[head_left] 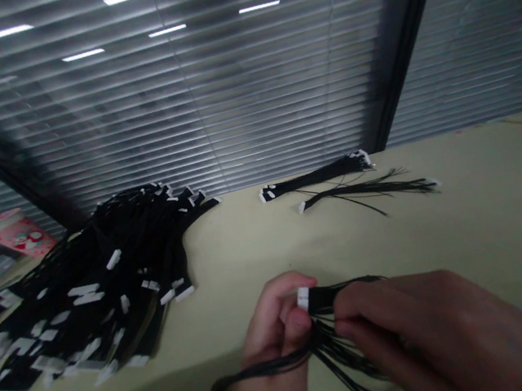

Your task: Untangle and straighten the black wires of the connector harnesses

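Near the bottom middle, my left hand (277,350) pinches the white connector end of a black wire harness (323,299) between thumb and fingers. Loose black wires (349,359) fan out below the connector, and one strand bundle runs left across my left wrist. My right hand (423,328) comes in from the right, its thumb and forefinger closed on the harness's black wires just right of the connector. The far ends of these wires are hidden behind my right hand.
A big heap of black wire harnesses (99,265) with white connectors covers the table's left side. At the back lie a bundled harness stack (317,177) and a frayed harness (363,189). A pink cup (14,233) with a red straw stands far left, before window blinds (224,83).
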### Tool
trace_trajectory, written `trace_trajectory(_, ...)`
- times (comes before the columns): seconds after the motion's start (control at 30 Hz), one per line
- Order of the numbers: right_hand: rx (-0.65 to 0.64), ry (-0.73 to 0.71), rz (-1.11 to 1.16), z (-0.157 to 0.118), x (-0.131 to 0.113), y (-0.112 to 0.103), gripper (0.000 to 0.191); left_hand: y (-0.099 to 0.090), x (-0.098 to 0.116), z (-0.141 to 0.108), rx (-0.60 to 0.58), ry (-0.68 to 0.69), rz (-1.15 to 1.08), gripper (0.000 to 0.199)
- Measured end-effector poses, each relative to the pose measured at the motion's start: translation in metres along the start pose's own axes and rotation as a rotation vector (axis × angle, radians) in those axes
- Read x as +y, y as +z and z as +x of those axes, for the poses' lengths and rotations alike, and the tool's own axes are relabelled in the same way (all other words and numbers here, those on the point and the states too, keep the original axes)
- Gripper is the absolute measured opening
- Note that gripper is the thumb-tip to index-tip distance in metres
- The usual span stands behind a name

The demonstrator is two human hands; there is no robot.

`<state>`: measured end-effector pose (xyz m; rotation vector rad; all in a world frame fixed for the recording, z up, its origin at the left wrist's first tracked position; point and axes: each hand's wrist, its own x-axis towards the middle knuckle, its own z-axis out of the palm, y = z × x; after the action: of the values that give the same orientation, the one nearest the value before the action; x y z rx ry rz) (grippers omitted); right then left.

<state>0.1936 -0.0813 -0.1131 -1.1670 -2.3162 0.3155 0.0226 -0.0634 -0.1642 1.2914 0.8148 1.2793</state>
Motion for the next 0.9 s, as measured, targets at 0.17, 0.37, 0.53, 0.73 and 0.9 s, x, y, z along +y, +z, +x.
trace_trajectory(0.17,0.09,-0.028,-0.127,0.004,-0.005,0.015,0.017,0.001,-0.004,-0.001,-0.096,-0.001,-0.079,0.015)
trace_trajectory(0.37,0.159,-0.098,-0.21,0.006,-0.005,0.019,0.016,0.0,-0.003,0.002,-0.154,0.026,-0.001,0.015)
trace_trajectory(0.53,0.229,-0.249,-0.466,0.007,-0.005,0.001,0.031,0.0,-0.009,0.017,0.095,-0.025,0.089,0.011)
trace_trajectory(0.73,-0.095,-0.54,-0.521,-0.006,0.005,0.011,0.01,-0.006,-0.016,0.032,0.25,-0.171,0.024,0.017)
trace_trajectory(0.9,-0.173,-0.562,-0.08,0.007,0.029,0.011,0.013,-0.005,-0.013,0.032,0.315,-0.159,0.013,0.019)
